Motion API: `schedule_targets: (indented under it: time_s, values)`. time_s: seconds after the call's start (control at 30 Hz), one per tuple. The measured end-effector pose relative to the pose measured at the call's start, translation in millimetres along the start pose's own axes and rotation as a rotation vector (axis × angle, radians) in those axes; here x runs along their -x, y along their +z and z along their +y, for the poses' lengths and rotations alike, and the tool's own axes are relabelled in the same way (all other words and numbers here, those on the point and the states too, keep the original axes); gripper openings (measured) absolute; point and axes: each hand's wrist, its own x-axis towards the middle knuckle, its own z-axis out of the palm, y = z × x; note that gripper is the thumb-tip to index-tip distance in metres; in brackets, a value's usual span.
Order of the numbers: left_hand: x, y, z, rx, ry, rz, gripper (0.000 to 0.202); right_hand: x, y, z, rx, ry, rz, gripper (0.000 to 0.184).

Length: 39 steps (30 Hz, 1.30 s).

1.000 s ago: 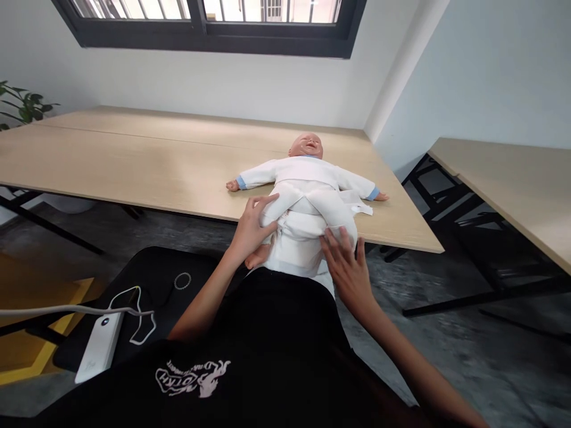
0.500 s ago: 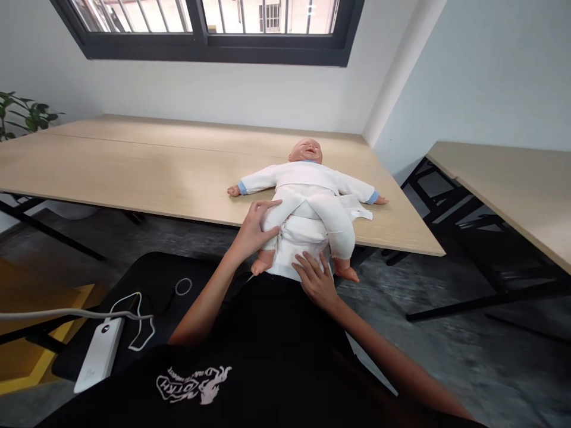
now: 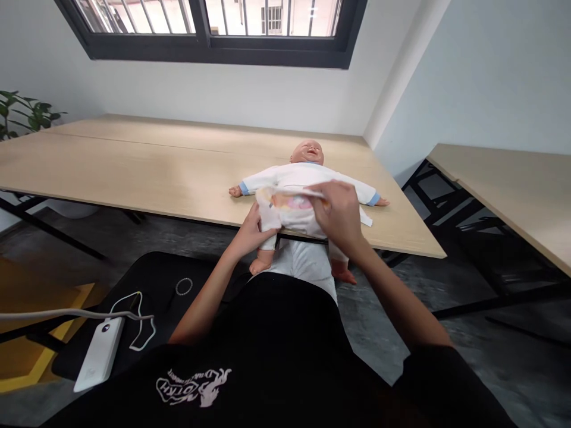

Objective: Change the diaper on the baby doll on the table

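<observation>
A baby doll [image 3: 307, 151] in a white suit with blue cuffs lies on its back at the near edge of a wooden table [image 3: 147, 172], legs hanging over the edge. A white diaper [image 3: 289, 205] with a pale coloured print is pulled up over the doll's belly. My left hand [image 3: 254, 229] grips the doll's left thigh and the diaper's side. My right hand [image 3: 339, 214] is closed on the diaper's top edge, holding it over the doll's waist. White cloth [image 3: 307, 264] hangs below between the doll's bare feet.
A second wooden table [image 3: 513, 190] stands to the right, with black metal frames beneath. At lower left a black seat [image 3: 147, 279] carries a white power bank [image 3: 100, 351] with cable and a small bead bracelet [image 3: 182, 286]. A plant [image 3: 22, 113] stands far left.
My right hand rose from the cloth below the doll's legs to its waist, lifting the diaper's front up over the belly. My left hand stayed at the doll's left thigh.
</observation>
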Motion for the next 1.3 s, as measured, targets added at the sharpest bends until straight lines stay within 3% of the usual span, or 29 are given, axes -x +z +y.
schedule_targets:
  time_s: [0.17,0.3,0.37,0.53,0.67,0.83,0.97,1.17,1.3]
  values:
    - [4.1,2.6,4.5,-0.081,0.039,-0.014,0.048,-61.9,32.8,45.6,0.018,0.266,-0.191,0.019]
    - [8.3,7.7,12.4,-0.120,0.031,-0.022,0.056,-66.4,56.1,69.3,-0.035,0.492,-0.441,0.012]
    - [11.8,11.6,14.4,-0.148,-0.001,-0.026,0.056,-61.0,61.9,74.7,-0.067,0.558,-0.489,0.013]
    - [17.0,17.9,17.2,-0.261,-0.024,0.010,0.055,-53.5,63.4,78.7,-0.091,0.569,-0.441,0.020]
    - [3.1,20.3,27.5,-0.374,-0.005,0.045,0.059,-52.2,60.8,78.0,-0.093,0.612,-0.422,0.025]
    - [-40.3,34.1,41.4,-0.459,0.025,-0.094,0.067,-46.9,62.7,78.8,-0.090,0.640,-0.352,0.014]
    - [-72.6,45.6,37.2,-0.497,-0.030,-0.148,0.062,-40.8,65.3,86.9,0.004,0.626,-0.277,0.011]
    - [-100.8,39.1,23.6,-0.372,-0.032,-0.277,0.065,-32.8,66.1,104.5,0.199,0.612,-0.276,0.026]
    - [-122.8,36.4,17.1,-0.313,-0.030,-0.359,0.061,-41.8,73.0,112.0,0.262,0.603,-0.310,0.027]
